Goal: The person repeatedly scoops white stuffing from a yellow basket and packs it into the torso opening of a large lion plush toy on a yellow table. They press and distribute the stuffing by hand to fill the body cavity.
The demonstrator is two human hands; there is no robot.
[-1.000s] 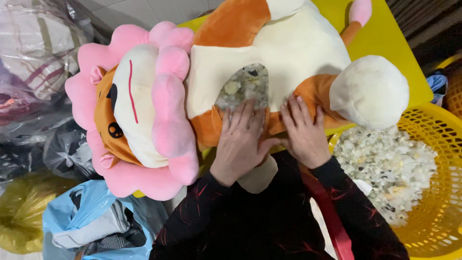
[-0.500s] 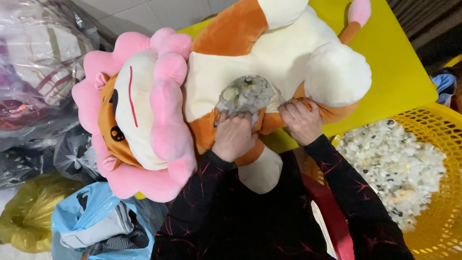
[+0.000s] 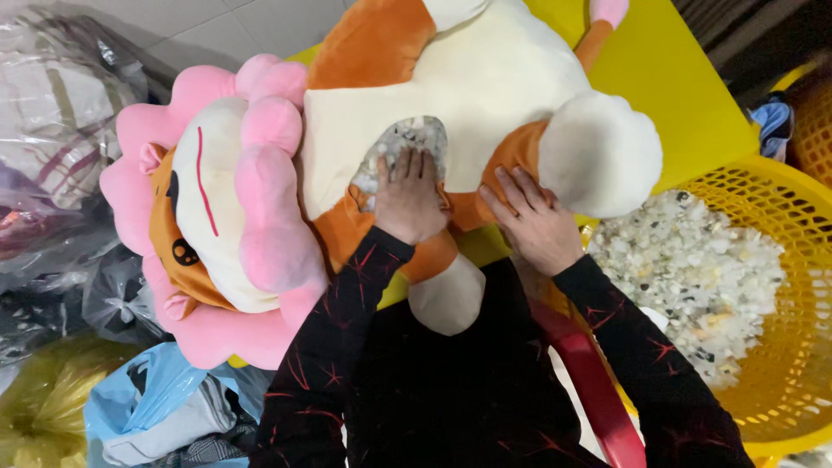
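A large plush lion [image 3: 485, 78] with a pink mane, orange limbs and cream belly lies on its back on a yellow table [image 3: 685, 104]. A seam opening [image 3: 406, 143] in its belly shows grey-white shredded foam stuffing. My left hand [image 3: 409, 198] presses flat on the stuffing at that opening, fingers reaching into it. My right hand [image 3: 533, 221] lies flat on the orange leg beside the opening, fingers spread, holding nothing. Both sleeves are black with red streaks.
A yellow plastic basket [image 3: 780, 260] at the right holds a heap of shredded foam [image 3: 685, 277]. Plastic bags of cloth lie at the left, among them a blue one [image 3: 156, 407] and a clear one [image 3: 61, 104]. A red chair edge [image 3: 598, 381] runs under my right arm.
My left hand opened from a curled grip at the seam and pushed forward onto the stuffing. My right hand flattened on the leg. The toy shifted slightly left.
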